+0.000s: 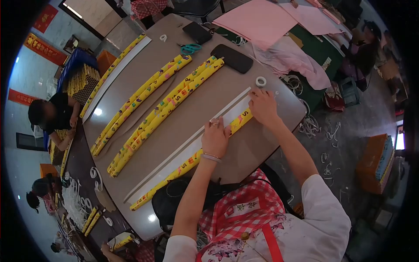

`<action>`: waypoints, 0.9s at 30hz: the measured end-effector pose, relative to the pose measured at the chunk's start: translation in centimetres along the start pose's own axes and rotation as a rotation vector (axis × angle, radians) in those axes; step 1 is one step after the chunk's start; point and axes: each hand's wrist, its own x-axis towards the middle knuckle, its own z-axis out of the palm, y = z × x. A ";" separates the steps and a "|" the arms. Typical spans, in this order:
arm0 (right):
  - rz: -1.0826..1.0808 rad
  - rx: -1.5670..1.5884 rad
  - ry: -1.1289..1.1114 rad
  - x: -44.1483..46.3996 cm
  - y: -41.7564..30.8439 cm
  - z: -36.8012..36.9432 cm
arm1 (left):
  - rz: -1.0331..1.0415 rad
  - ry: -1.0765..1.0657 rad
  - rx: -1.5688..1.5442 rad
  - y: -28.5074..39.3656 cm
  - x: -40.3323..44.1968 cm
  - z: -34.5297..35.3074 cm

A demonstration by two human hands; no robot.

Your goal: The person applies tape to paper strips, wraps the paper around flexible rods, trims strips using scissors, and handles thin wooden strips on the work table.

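Note:
Before me on the table lies a long yellow printed sheet, partly rolled along its near side, with its white underside facing up. A narrow white strip runs along its far edge. My left hand is bent over the middle of the sheet, thumb and fingers closed at the rolled edge. At the right end, my right hand has its fingers curled over the roll. Its fingertips hide part of the edge. A small white tape roll lies just beyond my right hand.
Farther across the brown table lie yellow printed tubes, another yellow pair, teal scissors, a black phone and a black pouch. Pink sheets cover a neighbouring table. Other people work at the left and right.

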 end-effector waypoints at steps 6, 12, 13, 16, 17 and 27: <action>0.063 -0.059 -0.031 0.6 1.2 0.0 | -0.010 0.011 0.002 0.1 -0.1 -0.2; 0.073 -0.108 -0.076 0.9 0.7 -0.1 | -0.029 -0.006 -0.028 0.1 -0.1 -0.2; 0.094 -0.111 -0.099 1.0 0.5 -0.2 | -0.032 -0.007 -0.014 0.3 -0.1 -0.3; 0.084 -0.182 -0.071 1.0 0.2 0.1 | -0.038 0.002 0.011 0.3 -0.2 -0.4; 0.079 -0.182 -0.069 1.1 0.2 0.1 | -0.034 0.010 0.020 0.3 -0.2 -0.3; 0.137 0.132 0.171 0.2 0.2 -1.1 | -0.120 -0.072 -0.067 -0.1 0.2 -0.6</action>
